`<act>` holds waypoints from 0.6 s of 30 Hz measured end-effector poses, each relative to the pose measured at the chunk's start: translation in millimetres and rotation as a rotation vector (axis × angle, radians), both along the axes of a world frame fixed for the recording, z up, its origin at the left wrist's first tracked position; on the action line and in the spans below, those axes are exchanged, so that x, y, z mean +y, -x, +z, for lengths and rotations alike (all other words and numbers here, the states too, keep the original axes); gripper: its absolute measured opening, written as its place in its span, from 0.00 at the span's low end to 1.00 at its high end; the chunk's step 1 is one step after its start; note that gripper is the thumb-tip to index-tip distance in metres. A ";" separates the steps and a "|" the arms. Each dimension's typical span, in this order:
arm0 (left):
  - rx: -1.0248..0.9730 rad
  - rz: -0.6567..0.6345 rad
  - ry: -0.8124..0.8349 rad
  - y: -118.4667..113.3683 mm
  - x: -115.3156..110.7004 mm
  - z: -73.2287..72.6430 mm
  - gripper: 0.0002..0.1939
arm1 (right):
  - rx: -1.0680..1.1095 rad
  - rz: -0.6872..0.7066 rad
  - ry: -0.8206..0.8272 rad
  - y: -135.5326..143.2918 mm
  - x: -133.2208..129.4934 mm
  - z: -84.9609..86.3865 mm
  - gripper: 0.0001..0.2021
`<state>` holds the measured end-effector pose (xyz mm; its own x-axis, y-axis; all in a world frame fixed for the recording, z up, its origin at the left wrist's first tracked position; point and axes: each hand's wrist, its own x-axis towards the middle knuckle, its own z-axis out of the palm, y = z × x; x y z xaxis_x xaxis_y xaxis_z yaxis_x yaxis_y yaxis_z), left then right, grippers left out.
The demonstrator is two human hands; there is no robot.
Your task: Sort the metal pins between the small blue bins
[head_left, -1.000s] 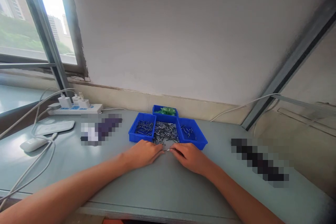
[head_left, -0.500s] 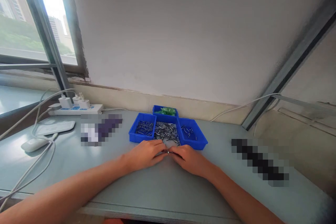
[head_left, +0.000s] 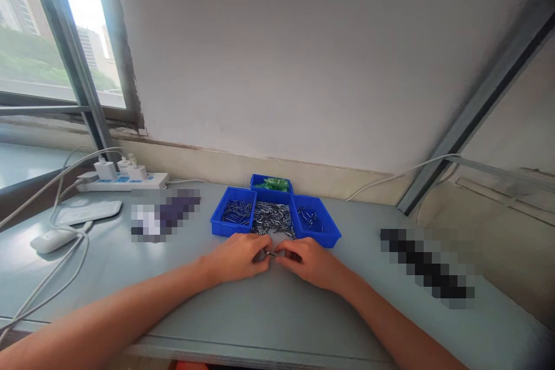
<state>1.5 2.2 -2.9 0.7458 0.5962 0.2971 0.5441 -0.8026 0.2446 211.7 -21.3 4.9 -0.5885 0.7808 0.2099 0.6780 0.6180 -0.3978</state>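
Note:
My left hand (head_left: 245,255) pinches a small, slim metal pin (head_left: 272,253) between thumb and fingers. Facing it, my right hand (head_left: 310,260) has its thumb and fingertips drawn together at the pin's other end; the fingers hide whether a second piece is there. Just beyond both hands, a blue bin (head_left: 232,230) on the left holds dark metal pins. The middle heap of shiny metal pins (head_left: 273,217) lies between the bins. To the right, another blue bin (head_left: 327,237) contains a few scattered pins.
Behind these, a blue bin (head_left: 271,179) holds green plastic pieces (head_left: 276,185). A power strip (head_left: 125,182) with chargers, white cables (head_left: 82,254) and a flat white device (head_left: 89,212) occupy the left. Blurred items lie on both sides of the grey table (head_left: 269,318).
My fingertips have parted slightly, and more of the slim metal pin shows between them. Both hands stay in front of the bins. The view has shifted a little.

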 end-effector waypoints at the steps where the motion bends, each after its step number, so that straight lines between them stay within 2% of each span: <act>1: 0.014 0.012 -0.001 -0.1 -0.1 0.1 0.03 | -0.002 0.005 -0.004 -0.4 -0.6 0.5 0.09; 7: 0.045 0.014 -0.064 -0.1 2.2 -0.6 0.06 | -0.081 0.001 -0.081 -1.9 1.1 -2.6 0.13; 12: 0.051 0.018 -0.062 1.0 3.8 -1.7 0.08 | -0.130 -0.012 -0.056 -2.8 2.5 -2.2 0.09; 14: 0.013 0.014 -0.014 0.8 4.0 -0.6 0.08 | -0.138 -0.019 -0.060 -3.0 2.6 -1.0 0.08; 18: -0.149 0.026 0.228 -1.8 4.1 3.2 0.09 | -0.128 -0.033 -0.054 -3.7 4.0 -1.1 0.09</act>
<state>3.3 6.2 0.3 0.6877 0.6784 0.2585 0.5077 -0.7040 0.4966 215.4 -17.3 3.8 -0.5877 0.7895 0.1768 0.7412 0.6130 -0.2737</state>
